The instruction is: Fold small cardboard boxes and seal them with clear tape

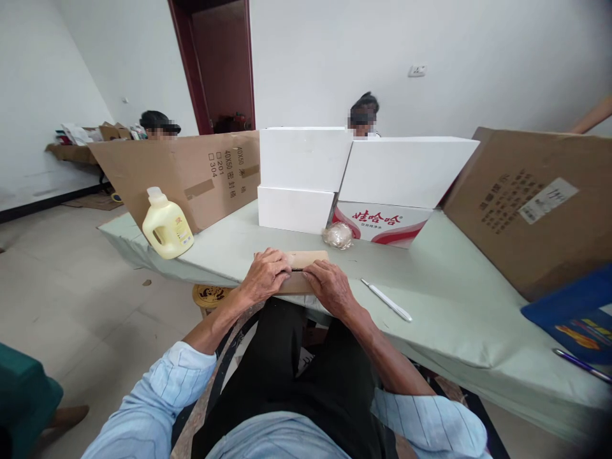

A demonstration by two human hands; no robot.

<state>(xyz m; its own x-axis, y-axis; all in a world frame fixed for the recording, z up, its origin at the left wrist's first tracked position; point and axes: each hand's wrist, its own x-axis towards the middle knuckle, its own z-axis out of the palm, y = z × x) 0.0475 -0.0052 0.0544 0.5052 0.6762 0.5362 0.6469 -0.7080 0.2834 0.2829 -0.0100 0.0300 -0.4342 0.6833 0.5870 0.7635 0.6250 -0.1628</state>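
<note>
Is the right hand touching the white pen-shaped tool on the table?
Apart. The head view shows it: a strip of pale green tablecloth is visible between the right hand and the white pen-shaped tool.

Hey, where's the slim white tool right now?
In the head view, the slim white tool lies on the pale green tablecloth, just to the right of the person's right hand.

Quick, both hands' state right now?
Left hand: closed on the cardboard piece, left end.
Right hand: closed on the cardboard piece, right end.
</note>
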